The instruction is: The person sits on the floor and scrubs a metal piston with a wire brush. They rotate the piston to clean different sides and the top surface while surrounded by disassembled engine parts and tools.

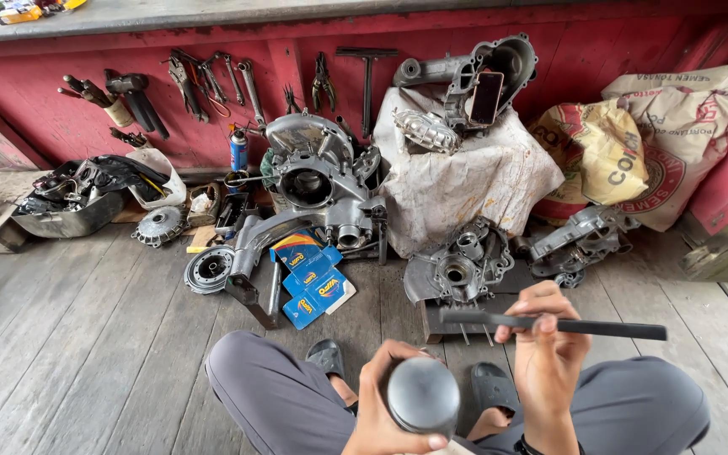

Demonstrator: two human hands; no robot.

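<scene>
Grey engine casings (457, 270) and blue boxes (313, 282) crowd wooden floor (86, 337).

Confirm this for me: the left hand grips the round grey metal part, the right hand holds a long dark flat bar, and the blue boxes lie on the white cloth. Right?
Not quite. In the head view the blue boxes lie on the wooden floor, not on the white cloth. The left hand does grip the round grey metal part, and the right hand holds the long dark flat bar.

Weathered grey plank floor (86, 337) carries an engine crankcase (318, 190) at twelve o'clock, blue cardboard boxes (313, 282) before it, cement sacks (650, 143) at two.
</scene>
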